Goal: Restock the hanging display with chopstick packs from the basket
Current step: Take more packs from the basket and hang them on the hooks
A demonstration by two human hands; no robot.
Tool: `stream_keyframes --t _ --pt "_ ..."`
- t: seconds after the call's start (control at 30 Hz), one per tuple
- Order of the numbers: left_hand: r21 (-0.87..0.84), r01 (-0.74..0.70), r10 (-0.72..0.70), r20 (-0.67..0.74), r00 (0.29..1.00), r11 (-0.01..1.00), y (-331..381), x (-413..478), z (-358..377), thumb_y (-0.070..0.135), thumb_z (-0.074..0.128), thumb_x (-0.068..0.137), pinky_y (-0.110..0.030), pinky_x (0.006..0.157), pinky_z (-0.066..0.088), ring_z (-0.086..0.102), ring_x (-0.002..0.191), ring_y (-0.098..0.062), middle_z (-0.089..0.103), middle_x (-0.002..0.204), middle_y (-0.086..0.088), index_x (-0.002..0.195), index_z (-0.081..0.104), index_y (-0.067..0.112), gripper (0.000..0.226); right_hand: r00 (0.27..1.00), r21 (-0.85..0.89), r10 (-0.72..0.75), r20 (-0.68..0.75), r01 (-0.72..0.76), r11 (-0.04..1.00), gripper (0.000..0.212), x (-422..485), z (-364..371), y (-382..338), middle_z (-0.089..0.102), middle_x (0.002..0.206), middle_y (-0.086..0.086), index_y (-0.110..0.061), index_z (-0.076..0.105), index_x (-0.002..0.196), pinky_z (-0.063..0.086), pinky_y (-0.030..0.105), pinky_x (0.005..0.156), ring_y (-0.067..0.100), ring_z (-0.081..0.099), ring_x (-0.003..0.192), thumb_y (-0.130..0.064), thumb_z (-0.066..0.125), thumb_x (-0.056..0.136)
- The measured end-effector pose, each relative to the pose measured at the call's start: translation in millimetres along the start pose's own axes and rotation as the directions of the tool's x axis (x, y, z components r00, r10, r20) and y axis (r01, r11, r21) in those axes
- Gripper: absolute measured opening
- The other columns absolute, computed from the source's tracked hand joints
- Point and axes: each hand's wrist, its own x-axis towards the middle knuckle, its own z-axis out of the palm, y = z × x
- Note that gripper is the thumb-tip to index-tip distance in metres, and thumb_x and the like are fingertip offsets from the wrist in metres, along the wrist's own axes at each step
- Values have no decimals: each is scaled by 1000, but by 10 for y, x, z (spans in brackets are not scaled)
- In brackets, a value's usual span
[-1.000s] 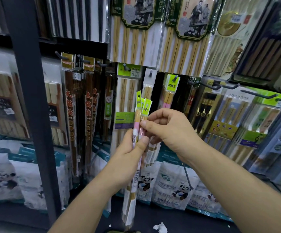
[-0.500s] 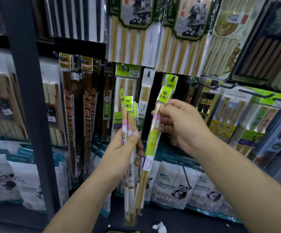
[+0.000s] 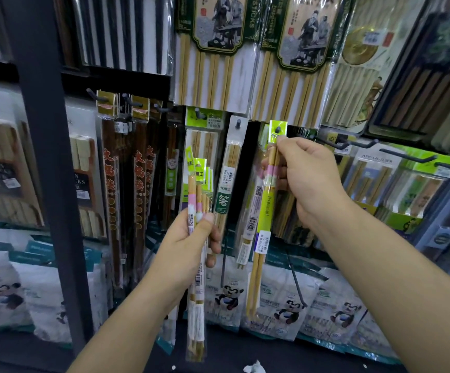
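My right hand (image 3: 303,179) pinches one slim chopstick pack (image 3: 265,208) near its top. The pack's green header card (image 3: 278,130) sits over the tip of a black display hook. The pack has pink and green bands and hangs straight down. My left hand (image 3: 189,243) grips a bundle of several similar chopstick packs (image 3: 198,278) upright, lower and to the left, with their green headers showing above my thumb. The basket is out of view.
Full hooks surround the spot: a pale chopstick pack (image 3: 230,189) hangs just left, dark wooden chopsticks (image 3: 127,184) further left, large bamboo sets (image 3: 213,57) above. Bare black hooks (image 3: 406,154) jut out at the right. A dark upright post (image 3: 49,170) stands left. Panda-printed bags (image 3: 285,305) line the shelf below.
My right hand has drawn one pack out of the bundle and raised it up and right, to the hook. My left hand has lowered slightly with the remaining packs.
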Motion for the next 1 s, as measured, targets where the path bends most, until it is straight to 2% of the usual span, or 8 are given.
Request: stream_keyframes --t 0.2,0.33,0.43,0.5,0.57,0.73,0.83,1.0 --pt "-3 -6 6 6 1000 1000 -5 5 -26 26 51 107 -25 48 46 58 62 -15 62 73 -2 113 58 6 23 999 -70 32 -38 -34 997 35 41 14 13 74 72 9 -14 70 71 52 24 50 17 67 60 -24 57 102" --pt "16 -16 16 25 1000 1000 3 -9 -29 30 51 107 -25 48 47 54 54 -15 59 71 -1 112 56 0 31 996 -157 27 -80 -39 987 42 25 5 115 72 81 21 5 68 87 51 22 49 11 63 56 -32 58 104" --pt "-7 1 -1 45 999 1000 28 -29 -15 42 55 101 -23 43 42 43 47 -10 54 67 4 115 52 2 43 991 -240 -3 -137 -31 970 42 -19 -12 193 71 96 23 1 63 93 63 40 70 21 66 71 -40 62 100" --pt "-44 34 -32 55 998 998 53 -46 16 64 56 87 -22 41 36 38 46 -9 53 67 6 117 54 10 62 985 -276 -47 -167 -1 961 39 -78 -17 204 65 85 14 -5 59 90 60 51 83 23 62 76 -42 63 98" --pt "-85 81 -77 49 996 993 66 -60 51 76 48 82 -22 41 31 35 46 -9 54 67 5 114 59 19 66 989 -297 -96 -114 58 953 37 -170 -6 190 60 79 8 -6 60 89 59 51 85 18 59 74 -42 64 97" --pt "-16 61 -60 46 997 998 51 -69 142 37 33 110 -26 45 27 35 50 -12 50 73 -3 101 48 11 31 948 -295 -141 284 227 928 21 -449 166 215 70 80 9 -17 69 83 59 36 64 22 67 71 -36 71 94" --pt "41 -47 43 83 996 998 50 -97 181 30 39 111 -30 46 37 42 55 -17 49 74 -8 105 48 11 22 941 -266 -146 306 231 936 17 -456 223 278 70 78 7 -17 67 85 56 28 62 15 64 68 -29 78 90" --pt "177 -172 156 105 982 969 17 -96 130 27 51 107 -28 59 42 49 62 -9 54 74 9 109 49 30 5 961 -224 -52 270 115 968 31 -427 196 323 72 85 15 -13 66 90 58 38 64 21 67 73 -29 89 77"
